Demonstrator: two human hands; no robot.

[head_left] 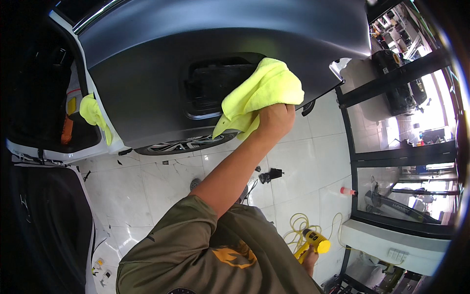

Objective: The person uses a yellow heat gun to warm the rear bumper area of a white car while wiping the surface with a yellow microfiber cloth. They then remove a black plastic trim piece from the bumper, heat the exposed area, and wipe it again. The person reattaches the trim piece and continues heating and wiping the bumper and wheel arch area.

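Observation:
A bright yellow-green microfibre cloth (264,88) is bunched in my left hand (278,120), whose fingers are closed on it. The cloth lies against the satin dark grey car body panel (142,83), over the right end of a black rectangular recess (215,85). Part of the recess is hidden behind the cloth. Low on the right, my right hand (310,259) grips a yellow heat gun (317,241) with a black nozzle, held away from the panel beside my body.
A second yellow-green cloth (94,116) hangs on the door opening's edge at the left, near the open car door (54,220). A wheel (186,144) shows below the panel. The yellow cord (296,225), a black object (271,175) and scraps lie on the tiled floor (298,169). Glass doors (355,159) stand right.

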